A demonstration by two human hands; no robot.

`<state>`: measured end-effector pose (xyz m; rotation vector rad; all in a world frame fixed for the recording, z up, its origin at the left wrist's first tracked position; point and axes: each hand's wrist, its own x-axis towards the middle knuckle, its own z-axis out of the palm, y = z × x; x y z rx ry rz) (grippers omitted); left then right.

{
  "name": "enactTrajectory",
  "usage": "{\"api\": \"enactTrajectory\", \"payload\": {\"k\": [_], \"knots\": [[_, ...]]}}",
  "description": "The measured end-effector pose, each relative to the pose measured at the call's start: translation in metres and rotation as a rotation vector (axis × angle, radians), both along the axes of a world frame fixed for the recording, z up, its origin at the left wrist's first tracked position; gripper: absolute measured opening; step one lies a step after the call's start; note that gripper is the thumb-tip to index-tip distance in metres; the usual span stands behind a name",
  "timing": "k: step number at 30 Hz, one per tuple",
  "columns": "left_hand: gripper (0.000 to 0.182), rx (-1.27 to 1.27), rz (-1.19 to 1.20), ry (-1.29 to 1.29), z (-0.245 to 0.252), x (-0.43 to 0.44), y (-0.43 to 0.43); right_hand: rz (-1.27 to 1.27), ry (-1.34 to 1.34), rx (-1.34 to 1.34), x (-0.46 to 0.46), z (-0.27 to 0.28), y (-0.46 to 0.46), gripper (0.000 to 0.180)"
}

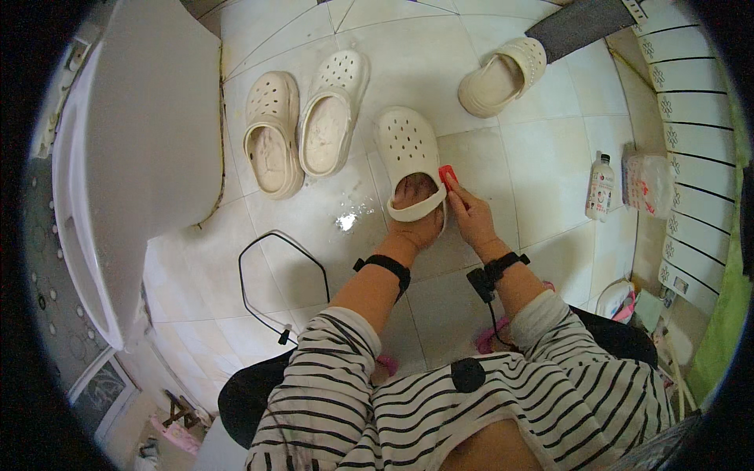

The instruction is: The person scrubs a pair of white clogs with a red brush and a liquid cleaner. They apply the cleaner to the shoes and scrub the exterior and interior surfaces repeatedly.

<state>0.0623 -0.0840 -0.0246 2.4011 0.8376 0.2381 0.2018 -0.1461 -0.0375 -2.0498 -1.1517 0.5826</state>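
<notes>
A cream foam clog [407,138] with vent holes points away from me in the middle of the view. My left hand [417,232] reaches into its opening, under the heel strap [418,206]; the fingers show dimly inside. Pinched in my right hand [473,221] is a small red object [447,175], held against the clog's right side by the strap's pivot. Its exact kind is unclear. To the left stand a beige clog [272,106] and a paler clog [339,73], side by side. Another cream clog [500,79], its strap dotted with beads, sits at the upper right.
A white plastic bottle [599,191] with a dark cap stands by a clear plastic bag [648,185] at the right. A black cable [240,277] loops over the tiled floor [542,176]. A large white cabinet-like body [153,118] borders the left; a dark mat [583,29] lies top right.
</notes>
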Motion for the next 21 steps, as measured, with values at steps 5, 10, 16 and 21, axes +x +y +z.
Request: {"api": "enactTrajectory", "payload": {"k": [5,10,16,21], "knots": [[0.038,0.024,-0.008,0.056,-0.002,0.002,-0.001,-0.018,0.032,-0.062,0.011,0.006,0.047,0.044],[0.047,-0.029,0.028,0.114,0.0,0.003,-0.004,-0.07,0.15,-0.13,-0.002,0.003,0.008,0.042],[0.051,0.023,0.032,0.057,-0.014,0.003,-0.01,-0.111,0.264,-0.15,-0.002,-0.017,-0.007,0.044],[0.04,0.078,0.026,-0.048,-0.027,-0.008,0.023,-0.018,0.376,0.098,0.028,-0.01,0.039,0.043]]}}
